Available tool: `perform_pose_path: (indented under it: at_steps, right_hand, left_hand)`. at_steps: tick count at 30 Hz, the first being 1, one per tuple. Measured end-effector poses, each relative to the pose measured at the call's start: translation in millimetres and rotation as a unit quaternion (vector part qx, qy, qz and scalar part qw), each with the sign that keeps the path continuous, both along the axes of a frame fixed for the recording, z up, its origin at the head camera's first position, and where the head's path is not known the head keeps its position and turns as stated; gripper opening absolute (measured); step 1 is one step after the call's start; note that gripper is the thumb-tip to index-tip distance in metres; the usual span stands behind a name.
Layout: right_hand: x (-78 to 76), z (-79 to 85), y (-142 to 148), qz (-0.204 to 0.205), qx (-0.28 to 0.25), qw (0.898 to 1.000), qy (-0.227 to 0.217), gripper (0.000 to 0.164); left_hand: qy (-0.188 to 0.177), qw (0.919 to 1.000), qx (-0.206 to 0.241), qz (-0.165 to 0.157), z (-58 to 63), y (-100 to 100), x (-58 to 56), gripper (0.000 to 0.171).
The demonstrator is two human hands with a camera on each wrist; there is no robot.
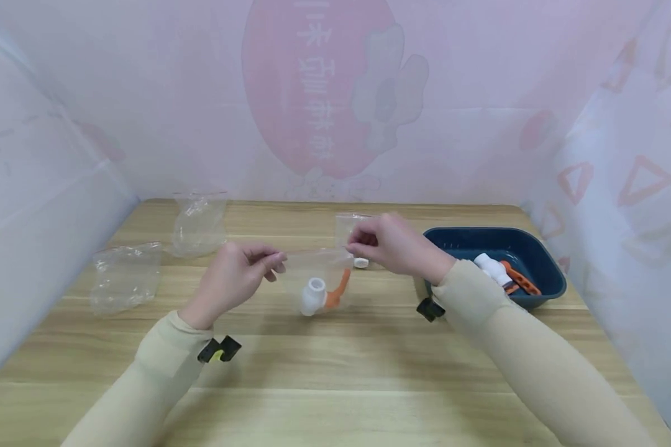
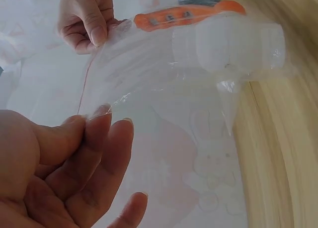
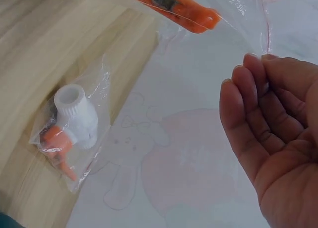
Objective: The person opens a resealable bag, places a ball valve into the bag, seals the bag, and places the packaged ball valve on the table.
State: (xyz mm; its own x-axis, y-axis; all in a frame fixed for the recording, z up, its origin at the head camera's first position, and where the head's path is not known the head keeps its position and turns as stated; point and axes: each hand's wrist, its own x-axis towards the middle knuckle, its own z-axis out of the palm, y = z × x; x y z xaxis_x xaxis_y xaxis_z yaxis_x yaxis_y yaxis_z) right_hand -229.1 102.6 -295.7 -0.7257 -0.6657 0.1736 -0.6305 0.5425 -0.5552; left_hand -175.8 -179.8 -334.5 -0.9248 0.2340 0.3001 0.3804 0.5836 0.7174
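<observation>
Both hands hold up a clear zip bag (image 1: 296, 267) by its top corners, over the middle of the table. My left hand (image 1: 232, 279) pinches one corner between thumb and index finger. The opposite corner is pinched by my right hand (image 1: 397, 245). Low inside the bag sits a white plastic ball valve (image 1: 312, 299) with an orange handle (image 2: 191, 15). The red line of the bag's mouth runs straight between the hands in the left wrist view. Behind my right hand another bagged valve (image 3: 79, 114) lies on the table, partly hidden in the head view.
Two clear bags (image 1: 125, 279) (image 1: 199, 226) lie at the left of the wooden table (image 1: 335, 397). A dark blue basin (image 1: 556, 288) with white-and-orange valves (image 1: 493, 268) stands at the right, partly behind the right forearm. Printed cloth walls (image 1: 190, 124) enclose the table's back and sides.
</observation>
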Motion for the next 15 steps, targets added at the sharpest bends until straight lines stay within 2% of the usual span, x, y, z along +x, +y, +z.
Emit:
perform_pose_path:
  at_steps: [4, 11, 15]
  right_hand:
    - [-23.4, -1.5, -11, 0.003, 0.005, 1.000, -0.016, 0.011]
    - [-59.1, -5.7, -29, -0.017, 0.042, 0.997, -0.057, 0.013]
    - [-78.3, -8.1, -35, -0.029, 0.046, 0.997, -0.061, 0.013]
  left_hand:
    - [-0.023, 0.9997, 0.004, 0.000, 0.9, -9, -20.6, 0.015]
    - [-0.078, 0.9966, -0.021, 0.014, 1.5, -22, -60.3, 0.017]
    - [-0.097, 0.9951, -0.016, 0.011, 0.7, -27, -83.6, 0.019]
